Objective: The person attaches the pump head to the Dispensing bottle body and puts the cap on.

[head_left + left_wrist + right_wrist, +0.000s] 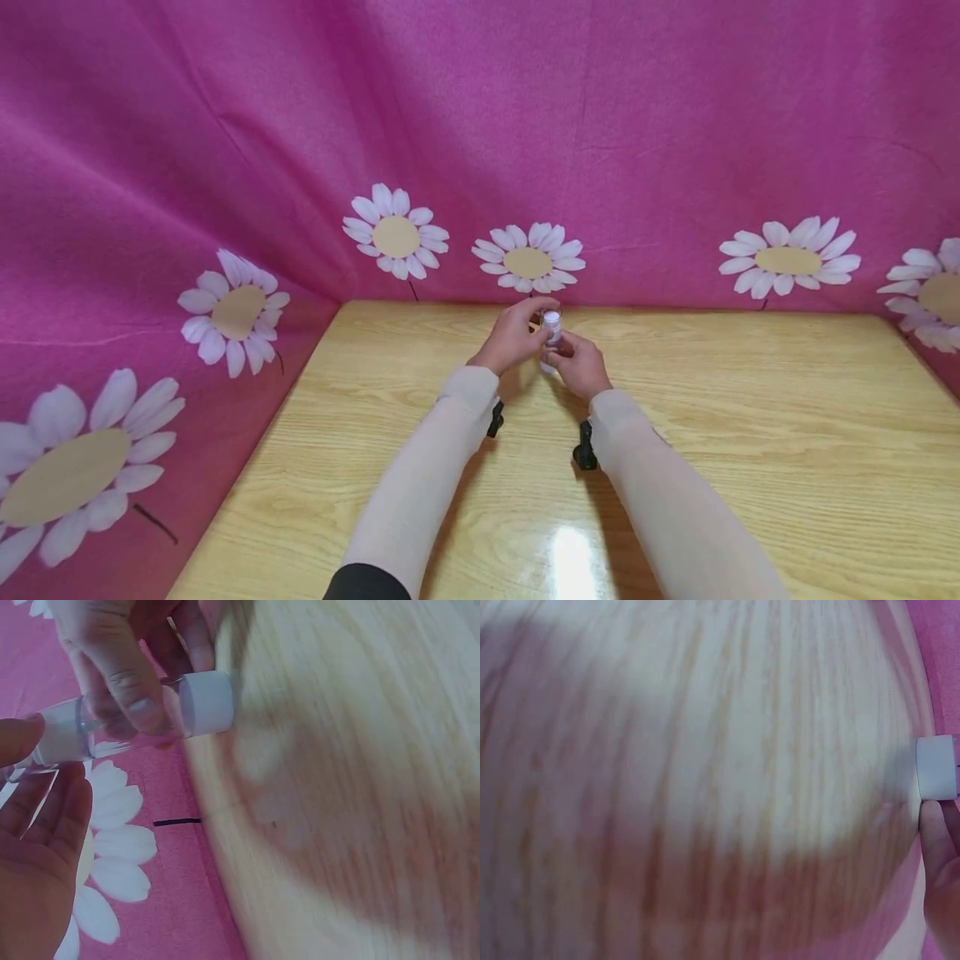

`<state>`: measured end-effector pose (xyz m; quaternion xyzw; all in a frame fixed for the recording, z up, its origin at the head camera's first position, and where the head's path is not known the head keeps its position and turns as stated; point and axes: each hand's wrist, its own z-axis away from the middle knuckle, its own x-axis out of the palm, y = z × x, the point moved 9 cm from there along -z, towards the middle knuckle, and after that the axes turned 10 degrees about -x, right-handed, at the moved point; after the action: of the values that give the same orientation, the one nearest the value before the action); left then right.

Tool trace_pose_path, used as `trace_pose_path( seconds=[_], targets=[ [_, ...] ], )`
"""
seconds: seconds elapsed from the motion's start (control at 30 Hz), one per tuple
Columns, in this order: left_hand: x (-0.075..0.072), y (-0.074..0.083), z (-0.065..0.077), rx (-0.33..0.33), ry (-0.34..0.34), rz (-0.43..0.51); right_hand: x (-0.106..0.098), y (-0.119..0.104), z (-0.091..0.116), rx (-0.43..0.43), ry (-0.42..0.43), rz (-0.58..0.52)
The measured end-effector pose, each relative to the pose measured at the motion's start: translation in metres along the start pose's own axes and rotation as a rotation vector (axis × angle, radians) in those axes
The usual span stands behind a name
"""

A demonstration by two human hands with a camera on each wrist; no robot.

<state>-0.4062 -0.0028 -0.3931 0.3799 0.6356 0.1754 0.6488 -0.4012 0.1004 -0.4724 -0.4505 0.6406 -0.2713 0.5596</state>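
Near the far edge of the table, a small clear bottle (552, 320) with white end parts stands roughly upright between both hands. My left hand (513, 335) holds its upper end, thumb and fingers on either side of a white collar (60, 733) under clear plastic. Lower down, my right hand (583, 367) grips the clear body, its fingers wrapped across it in the left wrist view. At the bottom is a wide white base (208, 703); whether it touches the table I cannot tell. The right wrist view catches only this white base (937, 767) and part of the right hand (943, 881).
A light wood-grain table (360, 425) spreads beneath both forearms. Pink cloth (645, 125) with large white daisies hangs behind it and along the left side. Black wrist mounts (585, 450) sit on the inner side of each forearm.
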Motion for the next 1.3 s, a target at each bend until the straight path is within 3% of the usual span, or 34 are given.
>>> trace_pose_path(
  seconds=[0.27,0.43,0.7,1.07,1.3],
  targets=[
    [0.002,-0.001,0.001,-0.041,-0.029,-0.025,0.0,-0.002,0.002,-0.008,0.006,-0.026],
    [0.011,-0.009,0.006,-0.084,-0.073,-0.028,0.004,0.005,0.009,0.042,-0.009,-0.029],
    [0.015,-0.007,0.003,-0.022,-0.028,-0.042,-0.001,0.002,0.009,0.016,0.012,-0.012],
    [0.018,-0.005,-0.003,-0.015,-0.011,0.068,-0.006,0.0,0.0,-0.001,0.023,0.038],
    [0.015,-0.015,0.008,-0.016,0.0,0.006,-0.001,0.003,0.002,0.026,-0.022,0.044]
  ],
)
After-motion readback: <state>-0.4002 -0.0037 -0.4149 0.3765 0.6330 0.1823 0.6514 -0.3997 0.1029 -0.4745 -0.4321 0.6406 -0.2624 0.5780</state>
